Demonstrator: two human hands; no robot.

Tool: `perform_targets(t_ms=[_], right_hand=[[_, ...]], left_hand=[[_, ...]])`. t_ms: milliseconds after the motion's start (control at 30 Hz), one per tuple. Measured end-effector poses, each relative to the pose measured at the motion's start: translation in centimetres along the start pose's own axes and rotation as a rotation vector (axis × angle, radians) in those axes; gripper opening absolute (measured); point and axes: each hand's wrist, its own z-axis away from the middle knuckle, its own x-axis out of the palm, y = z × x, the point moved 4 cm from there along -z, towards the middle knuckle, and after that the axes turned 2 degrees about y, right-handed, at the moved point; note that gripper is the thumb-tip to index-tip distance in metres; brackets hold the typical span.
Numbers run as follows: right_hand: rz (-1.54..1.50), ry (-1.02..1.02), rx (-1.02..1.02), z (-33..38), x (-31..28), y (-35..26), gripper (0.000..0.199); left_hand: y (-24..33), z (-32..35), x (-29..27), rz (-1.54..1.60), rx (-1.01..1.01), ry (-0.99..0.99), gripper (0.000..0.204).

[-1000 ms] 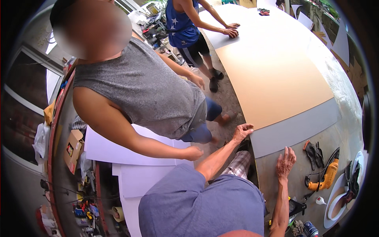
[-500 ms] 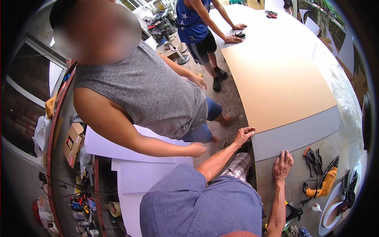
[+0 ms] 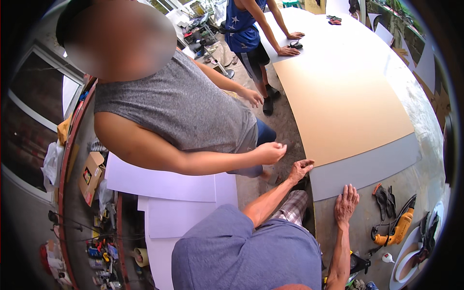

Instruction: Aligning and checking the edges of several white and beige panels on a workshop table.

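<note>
My left hand (image 3: 300,170) is closed at the near left corner of a large tan sheet (image 3: 348,111), thumb and fingers pinched at its edge. Beneath that sheet, a strip of grey sheet (image 3: 365,166) shows along the near side. My right hand (image 3: 346,205) lies flat with fingers stretched out, its fingertips on the grey sheet's near edge and its palm over the table (image 3: 333,241). At the far end, a co-worker in a blue top rests both hands (image 3: 288,50) on the table, beside a small black tool (image 3: 295,44).
To my left stands another person in a grey sleeveless shirt (image 3: 193,106), one hand near my left hand. An orange power drill (image 3: 398,227), black-handled tools (image 3: 384,200) and a white ring-shaped piece (image 3: 406,266) lie right of my right hand. White sheets (image 3: 179,217) are stacked at left.
The grey-shirted person's near hand has moved right, toward the table edge. Both sheets appear slightly lower in view. My hands keep nearly the same places.
</note>
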Motion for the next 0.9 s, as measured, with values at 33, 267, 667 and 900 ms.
perform_targets(t_ms=[33,267,667,900], right_hand=[[-0.002,0.01,-0.007,-0.1,-0.2,-0.2,0.044],[-0.047,0.104,0.008,0.0,-0.8,0.0,0.041],[-0.163,-0.048,-0.124,-5.4,4.5,-5.4,0.046],[-0.111,-0.048,-0.224,-6.4,6.8,-7.3,0.046]], left_hand=[[0.1,0.0,-0.1,0.017,0.041,0.02,0.021],[1.1,-0.3,-0.4,-0.163,0.151,-0.041,0.021],[4.4,-2.7,-0.3,-0.757,0.459,-0.224,0.033],[3.8,-2.6,-0.5,-0.678,0.456,-0.194,0.035]])
